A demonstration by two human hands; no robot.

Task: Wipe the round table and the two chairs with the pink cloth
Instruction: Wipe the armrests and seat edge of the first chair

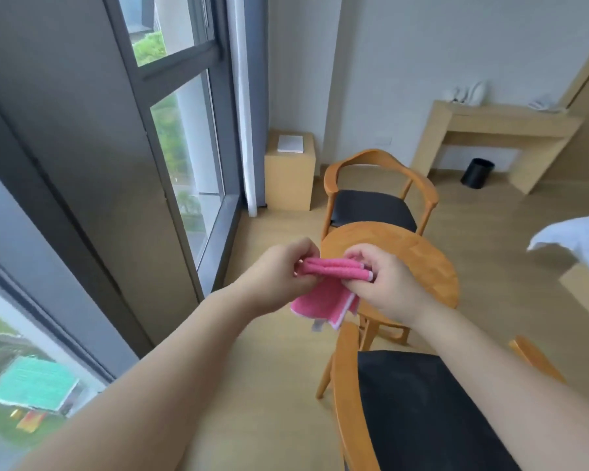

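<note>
Wooden flooring fills the frame; mid-frame, the folded pink cloth (330, 282) is pinched by the left hand (279, 277) and right hand (386, 283), held before the round worktop (419, 263), between two chairs (371, 205).

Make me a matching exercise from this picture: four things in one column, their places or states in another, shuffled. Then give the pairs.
Things:
1. pink cloth
2. round table
3. black bin
4. white pad

Places or states:
A. on the floor under the wall desk
B. folded, held between left hand and right hand
C. between the two chairs, top bare
D. on the small wooden cabinet by the window

Pairs: 1-B, 2-C, 3-A, 4-D
</note>
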